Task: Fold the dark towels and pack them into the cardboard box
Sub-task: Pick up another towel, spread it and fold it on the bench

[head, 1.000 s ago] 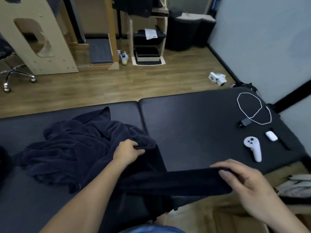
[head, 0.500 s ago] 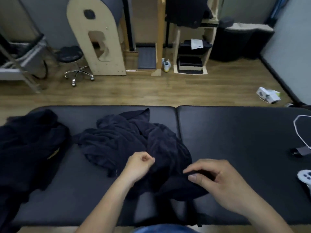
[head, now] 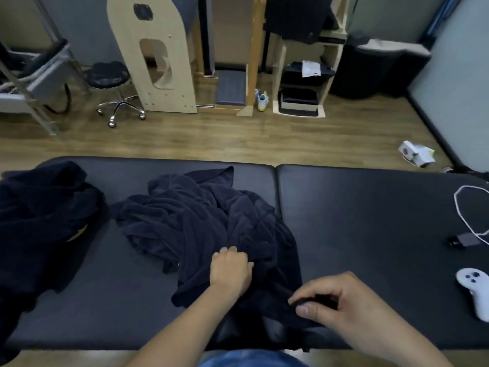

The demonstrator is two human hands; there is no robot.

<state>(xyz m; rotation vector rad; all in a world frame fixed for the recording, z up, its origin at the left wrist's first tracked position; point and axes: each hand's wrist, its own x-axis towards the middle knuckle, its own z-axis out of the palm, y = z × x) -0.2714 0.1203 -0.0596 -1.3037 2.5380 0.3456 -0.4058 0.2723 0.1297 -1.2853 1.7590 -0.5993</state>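
Clutching rumpled plush towel: left hand, right hand

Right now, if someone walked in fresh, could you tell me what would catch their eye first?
Most likely the crumpled dark towel heaped in the middle of the black table, with the left hand gripping its folds and the right hand pinching its near edge. Next, a second dark heap at the table's left end, and a white controller at the right edge.

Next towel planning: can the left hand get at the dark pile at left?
Likely yes, once freed: left hand grips the middle towel, but only bare table separates it from the pile.
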